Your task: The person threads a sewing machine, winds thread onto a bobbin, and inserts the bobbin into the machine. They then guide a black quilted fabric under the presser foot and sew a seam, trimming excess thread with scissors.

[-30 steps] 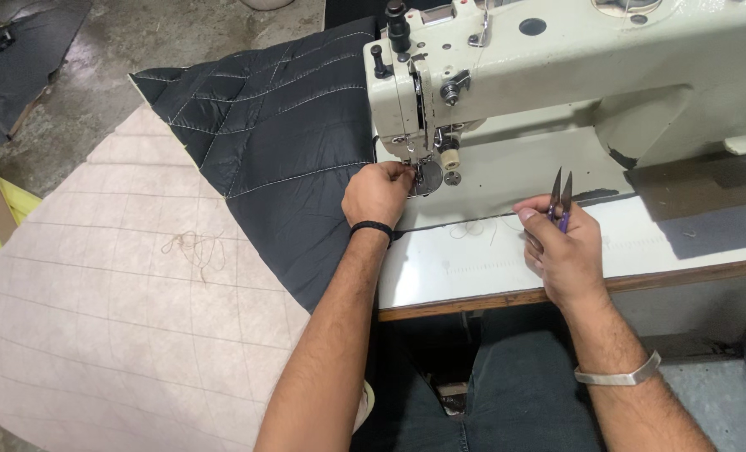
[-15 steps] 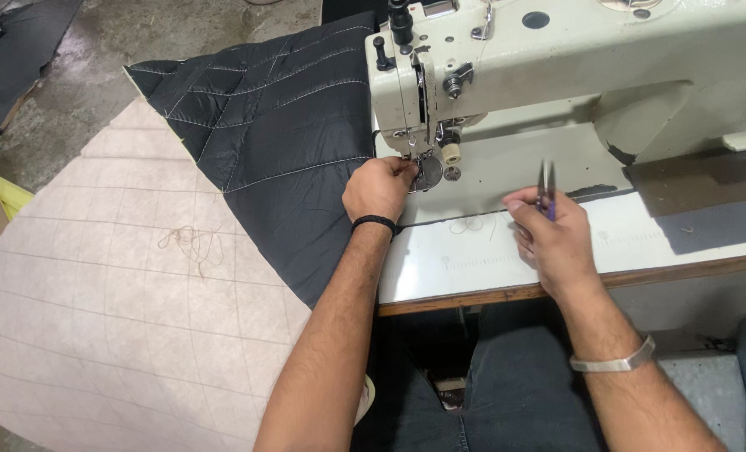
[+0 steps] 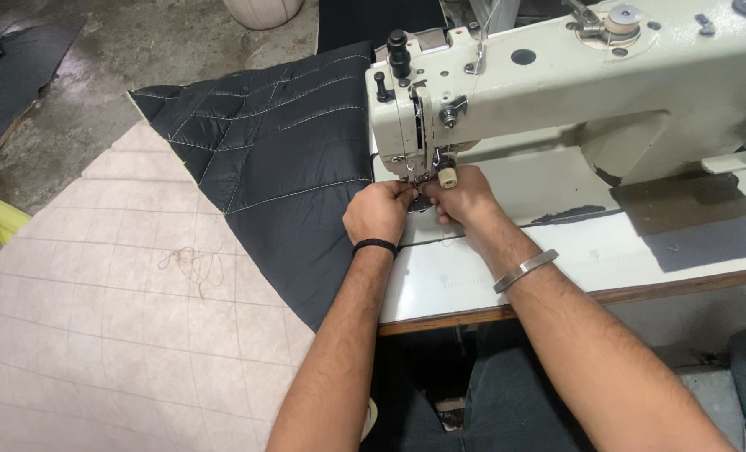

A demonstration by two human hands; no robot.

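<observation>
Nearest you, dark trousers (image 3: 507, 402) fill the gap under the wooden front edge of the white sewing table (image 3: 557, 268). To your left, a pale quilted backing sheet with faint grid lines (image 3: 88, 335) spreads low over the floor, a loose tangle of thread (image 3: 193, 266) lying on it. Your left forearm carries a thin black wristband (image 3: 375, 246); your right carries a plain metal bangle (image 3: 525, 269). Both hands meet at the needle area of the cream industrial sewing machine (image 3: 574, 92). Your left hand (image 3: 379, 211) is curled, fingertips pinched together at the presser foot; your right hand (image 3: 467, 194) is likewise curled in just beside it, touching the same spot. What either pinches is too small to tell, and your knuckles hide the needle and foot. The black quilted fabric panel with light diagonal stitch lines (image 3: 272, 167) hangs off the table's left end, its right edge running under the machine head beside your left hand. Beyond it, grey concrete floor (image 3: 138, 50) and a dark scrap (image 3: 13, 75) at far left.
</observation>
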